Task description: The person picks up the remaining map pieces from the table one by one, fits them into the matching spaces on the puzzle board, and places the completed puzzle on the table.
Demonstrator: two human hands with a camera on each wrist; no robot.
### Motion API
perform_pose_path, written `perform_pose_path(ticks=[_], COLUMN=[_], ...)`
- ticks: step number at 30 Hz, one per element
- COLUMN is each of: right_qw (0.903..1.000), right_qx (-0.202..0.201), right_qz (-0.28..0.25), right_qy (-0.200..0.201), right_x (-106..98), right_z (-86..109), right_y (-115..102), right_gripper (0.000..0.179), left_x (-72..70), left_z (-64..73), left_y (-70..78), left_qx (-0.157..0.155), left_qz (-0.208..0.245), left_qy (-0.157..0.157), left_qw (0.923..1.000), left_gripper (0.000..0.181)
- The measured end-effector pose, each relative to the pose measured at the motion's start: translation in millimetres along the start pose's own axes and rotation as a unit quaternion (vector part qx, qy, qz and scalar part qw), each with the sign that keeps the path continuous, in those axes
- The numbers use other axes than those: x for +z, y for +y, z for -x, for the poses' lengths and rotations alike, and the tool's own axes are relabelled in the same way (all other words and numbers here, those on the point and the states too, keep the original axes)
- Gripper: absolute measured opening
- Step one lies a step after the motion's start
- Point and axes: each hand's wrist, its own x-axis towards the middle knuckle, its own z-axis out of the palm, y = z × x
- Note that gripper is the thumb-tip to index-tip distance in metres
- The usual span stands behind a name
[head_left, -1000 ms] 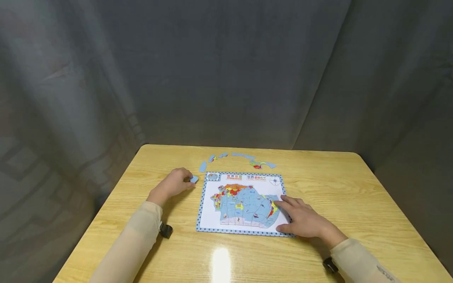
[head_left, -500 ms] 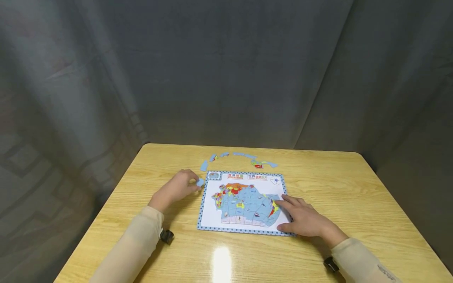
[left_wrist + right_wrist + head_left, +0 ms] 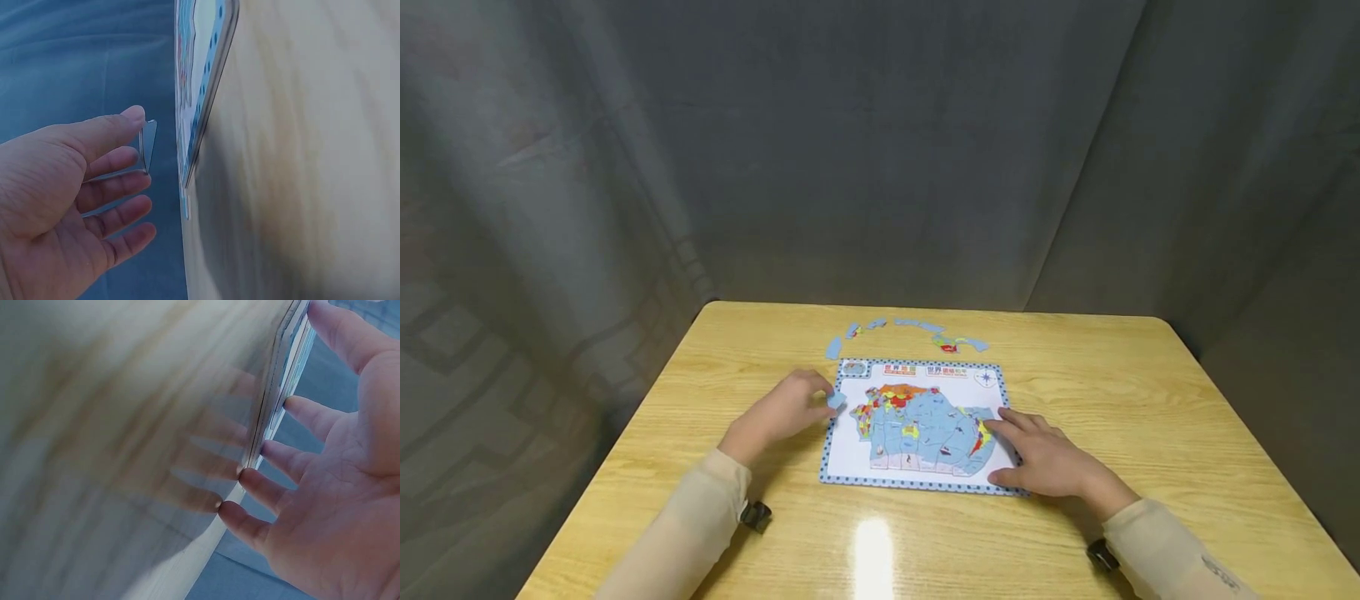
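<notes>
Between thumb and fingers my left hand [image 3: 788,408] pinches a light-blue puzzle piece [image 3: 837,401], held just over the left border of the world-map puzzle board [image 3: 842,467]. In the left wrist view the same piece [image 3: 149,145] shows edge-on, lifted clear of the board. Several joined pieces form a map patch [image 3: 925,433] on the white field. With fingers spread, my right hand [image 3: 1048,458] rests on the board's right edge. The right wrist view shows its fingertips [image 3: 294,403] touching the board's edge and the table.
Several loose puzzle pieces lie in an arc behind the board, among them a blue piece [image 3: 834,347] at the left and a red-and-green piece [image 3: 948,346]. The wooden table [image 3: 1120,375] ends at a grey curtain [image 3: 865,167].
My left hand has carried the blue piece rightward and nearer, from the table beside the board to over its left border. My right hand has stayed on the board's right edge.
</notes>
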Motion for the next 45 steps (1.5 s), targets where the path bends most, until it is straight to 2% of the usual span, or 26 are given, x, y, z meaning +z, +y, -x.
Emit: perform_pose_path(ticks=[15,22,27,35,45], right_qw=[1.0,1.0,0.9999,0.9999,0.9999], right_qx=[-0.003,-0.005,-0.006,-0.011,-0.013], right_qz=[0.007,0.008,0.009,0.006,0.007], right_qy=[-0.002,0.0,-0.001,0.0,0.004], right_x=[-2,-2,-2,-2,-2], right_z=[-0.6,-1.1,-1.7,-0.5,-0.5], right_y=[0,2,3,1,1], right_gripper=[0.081,0.082,0.081,0.081,0.081], left_x=[16.2,19.3,20.4,24.7,30.2], left_z=[15.4,19.3,22.3,26.1,25.2], left_y=[18.4,27.9,35.1,43.6,51.7], left_qx=[0.02,0.033,0.022,0.052,0.059], left_qz=[-0.008,-0.008,-0.016,-0.02,-0.041], left_qy=[-0.023,-0.029,-0.045,-0.049,-0.046], left_qw=[0.9995,0.999,0.9986,0.9972,0.9963], left_gripper=[0.03,0.03,0.034,0.033,0.035])
